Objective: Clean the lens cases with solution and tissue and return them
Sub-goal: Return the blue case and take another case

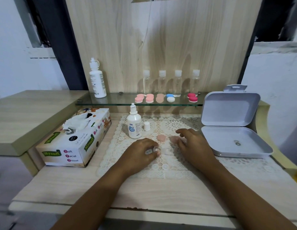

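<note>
Left hand [141, 151] is pinching lens case [166, 150] beside solution bottle [134, 125]; right hand [191, 144] is hovering, fingers spread. Likely light, slick: grip rim.

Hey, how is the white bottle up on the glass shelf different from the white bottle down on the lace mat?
The shelf bottle is taller and slimmer; the mat bottle is short and squat. The shelf bottle's label shows only dark print, while the mat bottle's carries a blue emblem. Both are white and upright.
</note>
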Demonstrator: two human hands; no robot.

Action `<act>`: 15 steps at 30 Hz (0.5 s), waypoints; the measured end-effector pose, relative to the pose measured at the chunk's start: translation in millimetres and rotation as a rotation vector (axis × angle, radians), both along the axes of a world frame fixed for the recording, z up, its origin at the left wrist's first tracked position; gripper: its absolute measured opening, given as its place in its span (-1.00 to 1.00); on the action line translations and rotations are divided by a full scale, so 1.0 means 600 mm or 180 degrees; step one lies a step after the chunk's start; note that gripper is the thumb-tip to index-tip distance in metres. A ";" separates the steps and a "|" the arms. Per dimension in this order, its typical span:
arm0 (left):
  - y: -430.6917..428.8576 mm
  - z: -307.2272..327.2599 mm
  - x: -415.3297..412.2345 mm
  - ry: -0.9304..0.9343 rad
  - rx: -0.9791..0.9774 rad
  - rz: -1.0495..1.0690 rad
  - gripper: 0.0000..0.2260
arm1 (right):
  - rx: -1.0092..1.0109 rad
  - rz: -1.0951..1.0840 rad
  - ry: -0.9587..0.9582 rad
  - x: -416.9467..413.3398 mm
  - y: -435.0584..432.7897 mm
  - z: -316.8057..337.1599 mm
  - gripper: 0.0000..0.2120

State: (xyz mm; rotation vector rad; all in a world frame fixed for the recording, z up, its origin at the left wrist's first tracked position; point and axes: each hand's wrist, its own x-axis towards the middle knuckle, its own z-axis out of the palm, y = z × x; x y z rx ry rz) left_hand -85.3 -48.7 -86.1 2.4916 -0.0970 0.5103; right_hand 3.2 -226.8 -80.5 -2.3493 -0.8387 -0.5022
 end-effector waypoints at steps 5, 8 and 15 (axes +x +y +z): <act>-0.001 0.003 0.003 0.0026 0.0014 -0.0007 -0.80 | -0.0172 0.0392 0.0328 -0.027 0.002 0.003 -0.65; 0.000 0.001 0.001 0.0049 0.0006 -0.0013 -0.79 | -0.0622 0.0370 0.0299 -0.032 0.002 0.004 -0.59; -0.001 0.000 -0.001 0.0184 0.0085 0.0065 -0.66 | -0.0711 0.0438 0.0270 -0.030 0.000 0.005 -0.70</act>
